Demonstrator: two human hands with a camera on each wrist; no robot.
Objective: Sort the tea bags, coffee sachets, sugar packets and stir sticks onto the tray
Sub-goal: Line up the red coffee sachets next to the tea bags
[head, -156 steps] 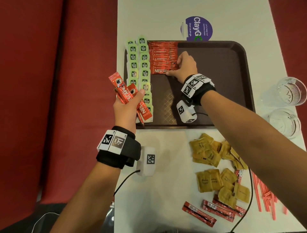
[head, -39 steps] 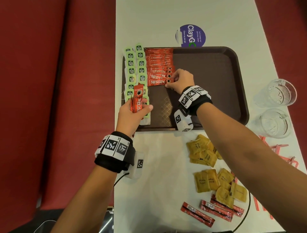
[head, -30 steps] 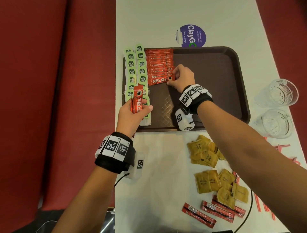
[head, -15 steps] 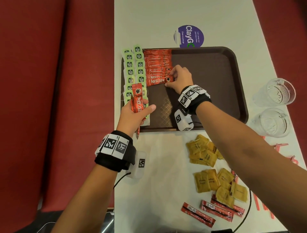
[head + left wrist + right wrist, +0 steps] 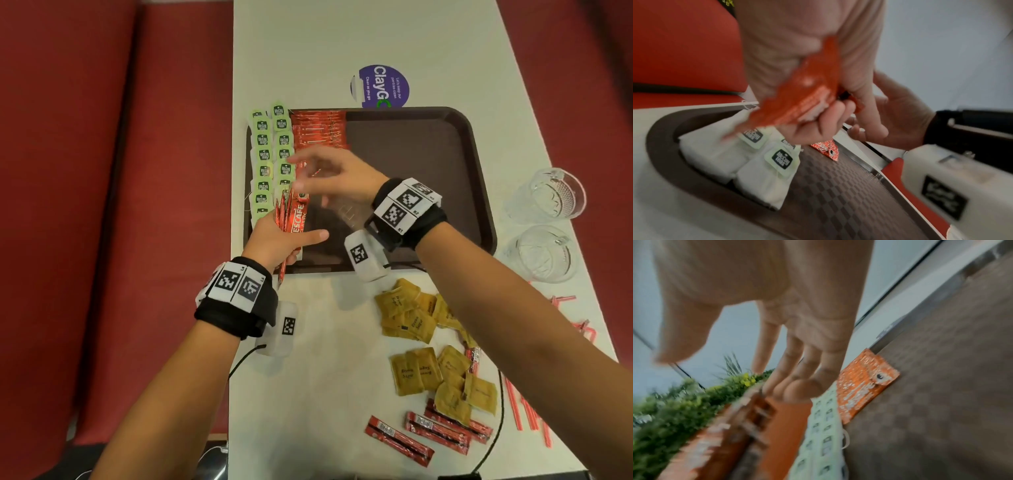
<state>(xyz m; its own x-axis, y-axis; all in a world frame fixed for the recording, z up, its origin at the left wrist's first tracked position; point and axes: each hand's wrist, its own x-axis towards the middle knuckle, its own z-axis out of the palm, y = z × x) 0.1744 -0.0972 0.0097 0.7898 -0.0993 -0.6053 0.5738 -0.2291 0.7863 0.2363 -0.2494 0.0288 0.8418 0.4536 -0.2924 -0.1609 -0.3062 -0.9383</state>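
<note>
My left hand [image 5: 291, 233] grips a bundle of red coffee sachets [image 5: 293, 214] upright over the tray's near left corner, thumb across the front. The same bundle [image 5: 807, 97] fills the left wrist view. My right hand [image 5: 301, 174] is blurred, its fingers [image 5: 797, 386] straight and holding nothing, just beyond the bundle's top. On the brown tray [image 5: 411, 164] lie two columns of green-tagged tea bags [image 5: 272, 154] and a row of coffee sachets [image 5: 318, 132]. Brown sugar packets [image 5: 411, 315], loose coffee sachets [image 5: 442, 431] and red stir sticks [image 5: 524, 411] lie on the white table.
Two clear glasses [image 5: 548, 195] stand at the table's right edge beside the tray. A purple round sticker [image 5: 380, 85] is beyond the tray. Red bench seating [image 5: 120, 205] runs along the left. A black cable [image 5: 496, 428] crosses the near right.
My right hand has lifted off the sachet row on the tray and moved left and nearer, toward the bundle. My left hand still holds the bundle in about the same spot.
</note>
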